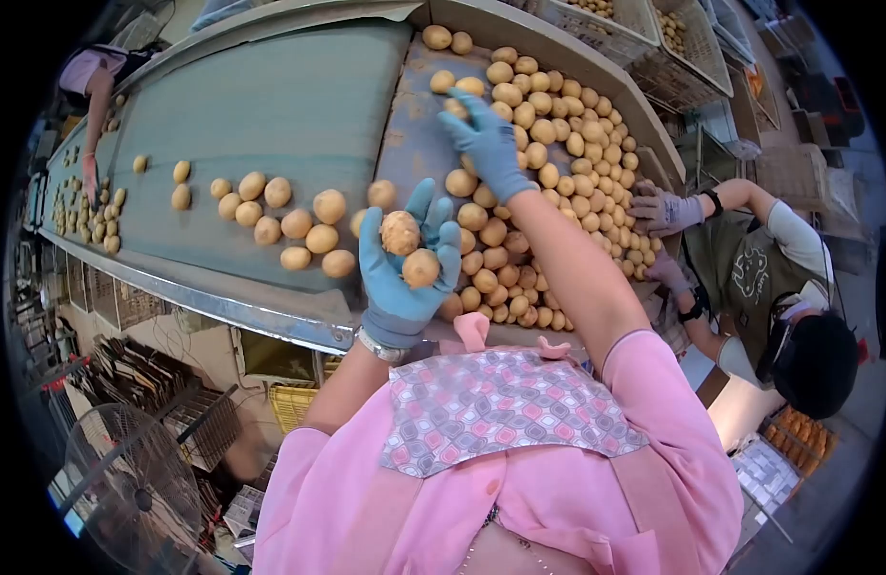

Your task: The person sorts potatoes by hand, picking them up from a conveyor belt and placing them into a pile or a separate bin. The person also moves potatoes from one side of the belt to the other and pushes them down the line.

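Observation:
My left hand [405,273], in a blue glove, is cupped palm up in front of my apron. Two round yellow-brown fruits, potato-like in look, lie in it: a rough, knobbly one [400,233] and a smoother one [421,268]. My right hand [491,149], also blue-gloved, reaches palm down over the sorting table [419,125]. Its fingers are stretched out, and the tips are at a round fruit [455,107] they partly cover. A dense spread of the same fruits [558,134] lies to the right of this hand.
A green conveyor belt [271,105] runs left, carrying a loose group of fruits [251,185]. At the table's right, a co-worker's gloved hands [665,211] touch the fruits. Another person's arm [98,110] reaches over the far-left end. Crates [678,53] stand behind; a fan [127,489] is lower left.

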A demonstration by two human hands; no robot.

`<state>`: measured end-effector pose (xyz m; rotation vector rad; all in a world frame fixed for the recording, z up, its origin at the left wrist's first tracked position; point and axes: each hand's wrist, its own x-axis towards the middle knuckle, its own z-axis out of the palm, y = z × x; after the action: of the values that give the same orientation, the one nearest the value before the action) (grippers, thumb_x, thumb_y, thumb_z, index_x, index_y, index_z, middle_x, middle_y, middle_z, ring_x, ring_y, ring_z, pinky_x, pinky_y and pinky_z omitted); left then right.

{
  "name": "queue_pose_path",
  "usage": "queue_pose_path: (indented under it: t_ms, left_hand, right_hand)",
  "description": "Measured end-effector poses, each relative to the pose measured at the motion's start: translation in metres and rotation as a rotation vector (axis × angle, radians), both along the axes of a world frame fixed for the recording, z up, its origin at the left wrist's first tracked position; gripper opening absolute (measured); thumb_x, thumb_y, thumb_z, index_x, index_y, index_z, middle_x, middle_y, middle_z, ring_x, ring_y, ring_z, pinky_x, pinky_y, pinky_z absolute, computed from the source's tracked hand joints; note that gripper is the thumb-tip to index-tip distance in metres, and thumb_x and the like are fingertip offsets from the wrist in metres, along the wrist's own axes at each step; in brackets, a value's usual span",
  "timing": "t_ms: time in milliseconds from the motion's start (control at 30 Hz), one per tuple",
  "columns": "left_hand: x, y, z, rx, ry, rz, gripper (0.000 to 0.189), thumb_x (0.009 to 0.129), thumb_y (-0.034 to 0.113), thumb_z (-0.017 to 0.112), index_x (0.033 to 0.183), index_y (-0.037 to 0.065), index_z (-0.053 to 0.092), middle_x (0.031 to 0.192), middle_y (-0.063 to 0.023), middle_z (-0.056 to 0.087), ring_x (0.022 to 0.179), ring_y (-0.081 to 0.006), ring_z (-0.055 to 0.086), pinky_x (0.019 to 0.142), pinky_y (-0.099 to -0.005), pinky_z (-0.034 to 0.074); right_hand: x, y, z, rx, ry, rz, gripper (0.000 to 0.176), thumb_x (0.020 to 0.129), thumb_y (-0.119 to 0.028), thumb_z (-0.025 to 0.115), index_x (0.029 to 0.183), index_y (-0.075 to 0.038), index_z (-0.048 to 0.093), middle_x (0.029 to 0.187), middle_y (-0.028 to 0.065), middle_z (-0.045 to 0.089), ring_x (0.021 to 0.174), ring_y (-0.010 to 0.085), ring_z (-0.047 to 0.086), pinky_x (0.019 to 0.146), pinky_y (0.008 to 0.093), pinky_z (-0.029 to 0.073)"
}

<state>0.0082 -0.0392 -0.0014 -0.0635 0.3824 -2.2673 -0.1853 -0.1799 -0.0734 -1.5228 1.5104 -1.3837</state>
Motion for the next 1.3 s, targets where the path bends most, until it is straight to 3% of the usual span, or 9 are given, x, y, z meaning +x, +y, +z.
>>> queue_pose_path:
  t_ms: [67,133,433,567,633,867,1000,1167,1300]
  left_hand:
    - [-0.002,-0.001,0.005,0.05,-0.015,0.075,0.069,0.105,0.056,0.054,0.162,0.019,0.044,0.164,-0.0129,0.046,0.151,-0.0346,0.043,0.123,-0.0507,0.04]
    - [-0.007,-0.003,0.016,0.059,-0.154,0.132,0.068,0.105,0.055,0.054,0.162,0.018,0.043,0.166,-0.015,0.042,0.154,-0.0384,0.037,0.127,-0.0552,0.031]
    - [0.003,-0.004,0.011,0.141,-0.295,0.1,0.065,0.105,0.052,0.052,0.16,0.017,0.046,0.166,-0.0143,0.043,0.148,-0.0365,0.045,0.125,-0.053,0.037]
    - [0.002,-0.002,0.003,0.028,-0.132,0.041,0.063,0.105,0.052,0.053,0.159,0.019,0.048,0.167,-0.0082,0.043,0.143,-0.0286,0.052,0.115,-0.0463,0.049]
    - [0.0,-0.002,-0.003,0.014,-0.118,0.031,0.064,0.105,0.052,0.053,0.161,0.02,0.046,0.167,-0.0069,0.043,0.142,-0.0267,0.054,0.114,-0.0438,0.05]
    - [0.012,-0.005,-0.006,0.014,0.046,0.077,0.069,0.106,0.057,0.048,0.163,0.018,0.042,0.168,-0.0097,0.042,0.148,-0.0277,0.047,0.12,-0.0448,0.044]
    - [0.011,-0.007,0.008,0.111,-0.029,0.15,0.071,0.105,0.06,0.046,0.161,0.017,0.044,0.167,-0.0123,0.042,0.156,-0.0349,0.035,0.13,-0.055,0.03]
    - [0.005,-0.011,0.013,0.024,-0.194,0.184,0.069,0.105,0.061,0.044,0.159,0.019,0.046,0.17,-0.0106,0.038,0.16,-0.046,0.022,0.13,-0.0703,0.012]
    - [0.004,-0.009,0.009,-0.027,-0.249,0.123,0.071,0.107,0.063,0.036,0.161,0.019,0.042,0.172,-0.012,0.031,0.16,-0.0432,0.025,0.128,-0.071,0.019]
  right_hand:
    - [-0.028,0.01,-0.027,0.15,-0.738,0.0,0.038,0.108,-0.03,0.062,0.14,-0.009,0.066,0.109,0.0012,0.075,0.086,0.0103,0.069,0.064,0.0202,0.051]
    - [-0.032,0.038,0.032,0.231,-0.824,0.039,0.036,0.108,-0.032,0.064,0.134,-0.008,0.069,0.103,-0.0002,0.07,0.08,0.0085,0.063,0.063,0.0215,0.051]
    - [-0.013,0.12,0.081,-0.351,0.747,0.198,0.034,0.102,-0.013,0.063,0.134,-0.004,0.066,0.117,0.0156,0.07,0.101,0.0267,0.07,0.082,0.032,0.057]
    - [-0.162,0.056,0.003,0.163,0.432,-0.247,0.033,0.103,-0.012,0.056,0.134,-0.004,0.065,0.116,0.0175,0.07,0.101,0.0333,0.069,0.083,0.0418,0.058]
    - [-0.231,0.02,-0.051,0.491,0.752,-0.367,0.036,0.104,-0.025,0.055,0.133,-0.007,0.066,0.133,0.0218,0.069,0.117,0.0366,0.069,0.096,0.0489,0.057]
    - [-0.212,-0.007,-0.045,0.936,1.023,-0.202,0.053,0.104,-0.034,0.056,0.153,-0.013,0.053,0.152,0.0225,0.057,0.133,0.0455,0.059,0.109,0.0514,0.05]
    - [-0.217,0.005,-0.065,0.627,0.961,-0.334,0.043,0.101,-0.038,0.063,0.128,-0.003,0.065,0.128,0.0235,0.069,0.118,0.0424,0.067,0.101,0.0522,0.052]
    - [-0.178,0.074,-0.005,0.304,0.213,-0.51,0.046,0.103,-0.042,0.068,0.12,0.001,0.071,0.112,0.0196,0.074,0.102,0.0339,0.071,0.089,0.0439,0.055]
    - [-0.053,0.139,0.061,0.144,0.099,0.029,0.045,0.101,-0.035,0.072,0.13,-0.002,0.068,0.125,0.0179,0.072,0.115,0.0322,0.069,0.096,0.0447,0.054]
